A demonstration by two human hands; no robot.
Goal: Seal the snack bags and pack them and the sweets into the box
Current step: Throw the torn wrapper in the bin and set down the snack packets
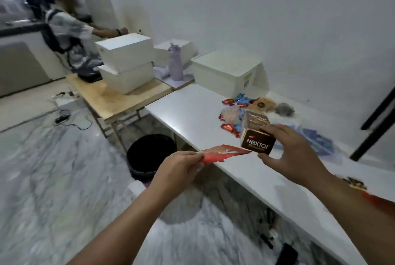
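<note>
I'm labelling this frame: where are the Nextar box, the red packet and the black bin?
Nextar box [258, 146]: head view, on its brown printed end face.
Red packet [222, 154]: head view, mid-surface.
Black bin [149, 153]: head view, dark interior.

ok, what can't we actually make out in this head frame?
- Brown Nextar box, held by the right hand: whether it is open, and its contents; only closed-looking faces show.
- Red wrapper pinched by the left hand: motion blur hides its print and whether it is sealed.
- Sweets pile on the white table: partly behind the box, count unclear.
- Red item at the right edge: cut off and blurred.
</note>
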